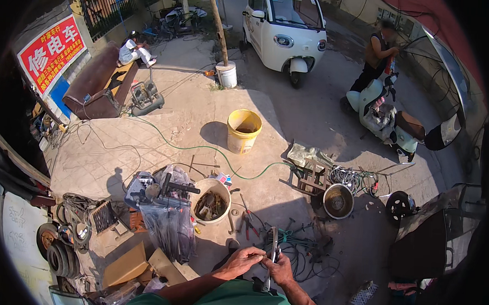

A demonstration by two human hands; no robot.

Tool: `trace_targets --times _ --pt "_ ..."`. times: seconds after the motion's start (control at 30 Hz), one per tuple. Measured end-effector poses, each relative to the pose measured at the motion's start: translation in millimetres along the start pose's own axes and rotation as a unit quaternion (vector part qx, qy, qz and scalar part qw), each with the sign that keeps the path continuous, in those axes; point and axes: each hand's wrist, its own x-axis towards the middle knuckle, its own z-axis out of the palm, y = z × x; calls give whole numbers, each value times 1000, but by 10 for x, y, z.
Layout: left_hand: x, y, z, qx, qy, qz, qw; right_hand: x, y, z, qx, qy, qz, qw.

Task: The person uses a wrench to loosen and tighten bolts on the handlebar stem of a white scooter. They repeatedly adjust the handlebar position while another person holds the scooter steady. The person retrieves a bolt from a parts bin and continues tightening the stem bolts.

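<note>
My right hand (281,270) grips a long, narrow metal part (274,238), shiny along one edge, held upright before my green shirt (221,298). My left hand (244,260) meets it from the side, thumb and fingertips pinched together at the part; whether a small piece sits between them is too small to tell. On the ground beyond my hands lie pliers with red handles (251,229) and another hand tool (246,205). Black cables and green-tied rods (290,236) spread to the right. A white bucket (198,188) of scrap pieces stands ahead to the left.
A plastic-wrapped handlebar assembly (165,222) and cardboard (127,266) are at left. Ahead stand a yellow-rimmed bucket (241,146) and a green hose (179,147). A metal basin (338,201) is at right. One person (130,51) sits on a sofa; another (378,52) stands beside a scooter (371,96).
</note>
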Motion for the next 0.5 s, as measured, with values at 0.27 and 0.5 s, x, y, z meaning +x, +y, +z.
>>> trace_targets --times 0.27,0.5 --pt "1451 1144 -615 112 5 -12 994 1357 -762 20 50 -39 -82 995" --pt "3031 1635 -1007 169 21 -77 982 2897 -1397 -270 -61 -65 -130 988"
